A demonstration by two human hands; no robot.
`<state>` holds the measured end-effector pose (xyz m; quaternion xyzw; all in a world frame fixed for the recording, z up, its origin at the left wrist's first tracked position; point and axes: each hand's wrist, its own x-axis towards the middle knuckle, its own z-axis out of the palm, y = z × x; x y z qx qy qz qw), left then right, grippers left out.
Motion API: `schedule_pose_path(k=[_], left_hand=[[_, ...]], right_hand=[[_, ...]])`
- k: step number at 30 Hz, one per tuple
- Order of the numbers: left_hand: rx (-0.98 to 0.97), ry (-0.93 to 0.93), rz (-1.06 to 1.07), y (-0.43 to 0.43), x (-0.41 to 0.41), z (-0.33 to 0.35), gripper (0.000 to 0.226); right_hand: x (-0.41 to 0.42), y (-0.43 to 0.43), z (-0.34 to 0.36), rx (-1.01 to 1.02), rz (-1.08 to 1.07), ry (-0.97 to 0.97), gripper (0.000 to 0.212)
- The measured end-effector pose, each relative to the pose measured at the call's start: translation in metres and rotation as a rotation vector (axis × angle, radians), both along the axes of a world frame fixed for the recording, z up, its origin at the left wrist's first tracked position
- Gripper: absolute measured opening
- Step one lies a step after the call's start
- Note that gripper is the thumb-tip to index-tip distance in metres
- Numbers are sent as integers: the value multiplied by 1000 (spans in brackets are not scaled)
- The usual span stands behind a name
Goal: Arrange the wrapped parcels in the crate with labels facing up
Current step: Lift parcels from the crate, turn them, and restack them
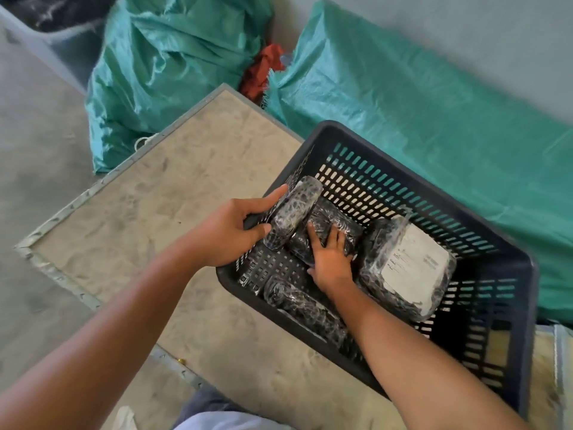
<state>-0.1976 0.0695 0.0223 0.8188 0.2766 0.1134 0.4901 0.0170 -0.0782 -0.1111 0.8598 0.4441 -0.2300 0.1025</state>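
A dark slotted plastic crate (pixel 508 252) stands on a worn table. Inside it lie several parcels wrapped in black film. My left hand (pixel 231 231) grips a long narrow parcel (pixel 294 209) over the crate's left wall, tilted on end. My right hand (pixel 330 259) presses flat on a dark parcel (pixel 338 223) in the crate's middle; no label shows on it. At the right, a big parcel (pixel 409 268) lies with its white label up. Another narrow parcel (pixel 304 308) rests along the near wall.
The table (pixel 148 218) has a metal-edged rim and a dusty top to the left of the crate. Two large teal woven sacks (pixel 173 57) (pixel 418 103) lie behind it, with red cloth (pixel 263 72) between them. A grey bin (pixel 46 29) stands far left.
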Motion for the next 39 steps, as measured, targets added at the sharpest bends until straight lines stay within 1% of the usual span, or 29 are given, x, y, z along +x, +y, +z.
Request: schedule_pose_path(k=[3, 5, 9, 13, 16, 20, 25, 26, 27, 28, 29, 30, 31, 32, 34, 35, 38, 39], left_hand=[[-31, -7, -11, 1, 0, -2, 71], [-36, -4, -25, 2, 0, -5, 72], [-60, 7, -41, 4, 1, -10, 73], [-45, 24, -23, 4, 2, -8, 73], [-27, 12, 13, -1, 3, -3, 70], [-34, -4, 76, -7, 3, 3, 65], [-63, -70, 84, -11, -3, 7, 57], [-4, -30, 86, -12, -2, 8, 54], [114, 25, 80, -13, -1, 12, 52], [243, 36, 63, -16, 0, 18, 51], [340, -31, 19, -19, 3, 25, 50], [381, -140, -54, -20, 7, 32, 48], [351, -226, -134, -22, 13, 40, 46], [255, -263, -201, -25, 19, 48, 44], [6, -270, -287, -30, 34, 61, 35], [-83, -279, -313, -33, 42, 66, 28], [-266, -342, -377, -37, 63, 69, 12], [-305, -348, -399, -36, 68, 68, 11]], right_hand=[[3, 6, 16, -5, 9, 36, 114], [10, 9, 32, 41, -2, 89, 113], [27, -4, 65, 303, -18, 300, 97], [32, -20, 93, 506, -190, 371, 81], [26, -39, 109, 681, -247, 413, 68], [14, -61, 131, 852, -333, 497, 59], [20, -92, 162, 988, -424, 584, 56], [22, -99, 169, 1000, -422, 594, 56], [24, -105, 176, 999, -418, 610, 54], [25, -110, 185, 983, -414, 632, 53], [27, -114, 194, 963, -406, 657, 52], [30, -116, 202, 948, -397, 687, 52], [32, -118, 210, 945, -387, 719, 52], [34, -118, 216, 953, -384, 750, 52], [38, -117, 225, 979, -394, 837, 53], [41, -116, 228, 984, -403, 885, 53], [50, -112, 228, 975, -464, 1019, 52], [53, -110, 227, 988, -491, 1053, 51]])
